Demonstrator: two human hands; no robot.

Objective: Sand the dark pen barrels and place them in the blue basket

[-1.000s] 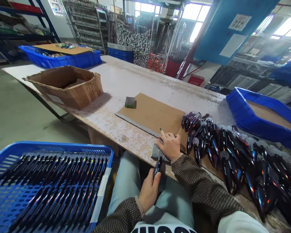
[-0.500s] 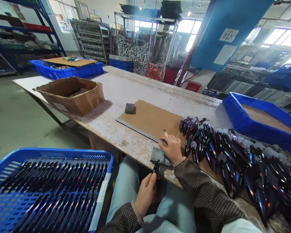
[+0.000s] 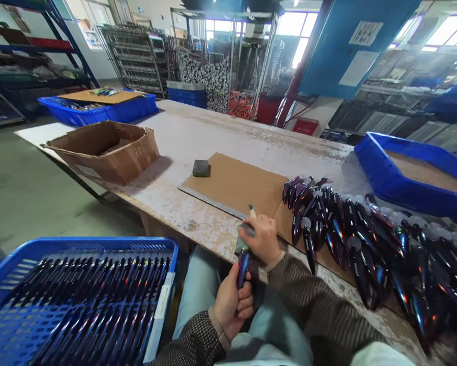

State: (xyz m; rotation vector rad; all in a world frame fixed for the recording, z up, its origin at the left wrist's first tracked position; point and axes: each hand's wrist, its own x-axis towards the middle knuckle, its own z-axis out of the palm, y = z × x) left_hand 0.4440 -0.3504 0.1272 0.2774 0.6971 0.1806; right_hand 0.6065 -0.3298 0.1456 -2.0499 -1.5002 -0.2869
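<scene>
My left hand (image 3: 231, 302) is closed around a dark iridescent handle (image 3: 243, 266), held upright over my lap at the table's near edge. My right hand (image 3: 262, 238) is pinched at the handle's top end and grips a thin green-tipped stick (image 3: 251, 210) that points up from my fingers. A small grey pad (image 3: 239, 246) lies on the table edge just under my right hand. To the right a long heap of the same dark handles (image 3: 350, 229) covers the table. A sheet of brown cardboard (image 3: 239, 184) lies beyond my hands.
A blue crate (image 3: 79, 244) with rows of dark handles stands at my lower left. An open cardboard box (image 3: 102, 150) and a small dark block (image 3: 201, 168) sit on the worn table (image 3: 228, 132). Blue trays stand at the right (image 3: 388, 180) and the far left (image 3: 98, 109); racks fill the background.
My left hand has raised the handle to the table edge. My right hand has lifted off the grey pad and come onto the handle's top end, stick still in it.
</scene>
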